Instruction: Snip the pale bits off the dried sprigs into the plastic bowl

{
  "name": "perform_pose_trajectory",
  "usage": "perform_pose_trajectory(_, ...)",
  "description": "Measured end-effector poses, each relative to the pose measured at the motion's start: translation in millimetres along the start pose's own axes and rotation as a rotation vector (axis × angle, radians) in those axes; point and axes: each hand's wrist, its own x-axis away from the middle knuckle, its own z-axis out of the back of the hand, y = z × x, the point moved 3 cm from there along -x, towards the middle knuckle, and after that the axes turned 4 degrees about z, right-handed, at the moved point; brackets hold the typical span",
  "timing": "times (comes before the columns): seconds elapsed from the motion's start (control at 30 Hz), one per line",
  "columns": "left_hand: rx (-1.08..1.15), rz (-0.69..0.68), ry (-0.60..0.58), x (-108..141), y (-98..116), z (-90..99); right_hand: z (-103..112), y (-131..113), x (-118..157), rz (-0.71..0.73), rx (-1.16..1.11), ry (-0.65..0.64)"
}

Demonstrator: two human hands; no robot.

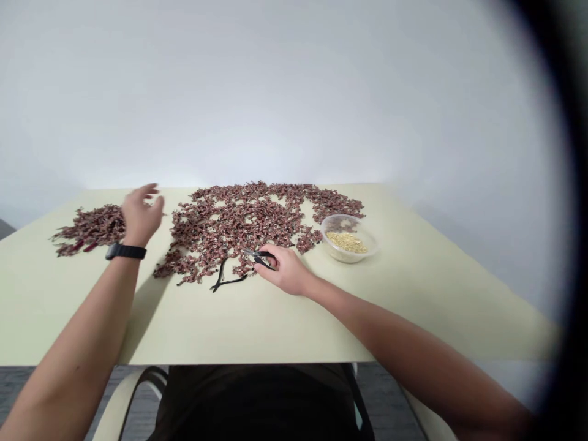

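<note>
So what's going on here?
A person sits at a pale table. Their right hand grips small black-handled pliers at the edge of a wide spread of small reddish-brown pieces. Their left hand, open, is beside a smaller heap of the same pieces. A clear plastic bowl of yellowish grains stands nearby.

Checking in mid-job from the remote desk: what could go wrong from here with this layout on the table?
The right hand holds black-handled pliers right against the reddish-brown pieces, so they could snag or drag some out of place. The clear plastic bowl of yellow bits sits close beside the spread, and a careless reach might tip it. The open left hand hangs low between two heaps and could brush pieces loose.
</note>
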Motion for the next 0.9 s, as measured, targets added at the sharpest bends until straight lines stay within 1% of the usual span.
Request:
perform_pose_trajectory(0.03,0.028,-0.037,-0.031,-0.3,21.2,-13.1,0.1,-0.1,0.0,0.0,-0.001,0.002)
perform_pose_trajectory(0.07,0.066,-0.089,-0.13,0.5,43.3,-29.4,0.2,-0.4,0.1,0.002,-0.004,0.005)
perform_pose_trajectory(0.13,0.113,-0.236,-0.411,5.0,87.1,-66.2,0.9,-1.5,0.4,0.008,-0.009,0.013)
perform_pose_trajectory(0.17,0.101,-0.314,-0.557,7.9,106.5,-85.3,1.2,-2.3,0.6,0.013,-0.011,0.017)
perform_pose_trajectory(0.2,0.078,-0.391,-0.664,10.0,123.5,-103.5,1.6,-3.0,0.8,0.017,-0.014,0.021)
perform_pose_trajectory(0.23,0.059,-0.463,-0.728,10.7,138.0,-120.8,1.9,-3.5,1.1,0.02,-0.018,0.026)
perform_pose_trajectory(0.3,0.05,-0.543,-0.707,6.6,158.9,-152.0,2.7,-4.0,1.6,0.019,-0.025,0.037)
perform_pose_trajectory(0.37,0.023,-0.559,-0.685,0.0,170.1,-181.9,3.4,-3.8,1.9,0.02,-0.026,0.046)
perform_pose_trajectory(0.43,-0.025,-0.539,-0.682,-6.7,174.4,-208.2,3.9,-3.3,2.1,0.021,-0.023,0.052)
perform_pose_trajectory(0.53,-0.058,-0.521,-0.703,-14.0,176.1,-236.1,3.9,-2.7,2.4,0.022,-0.028,0.053)
perform_pose_trajectory(0.63,-0.104,-0.505,-0.724,-18.2,176.7,-251.1,2.7,-2.6,3.0,0.027,-0.04,0.039)
perform_pose_trajectory(0.9,-0.294,-0.465,-0.766,-21.3,182.9,-271.5,2.6,-0.7,2.5,0.01,-0.034,0.036)
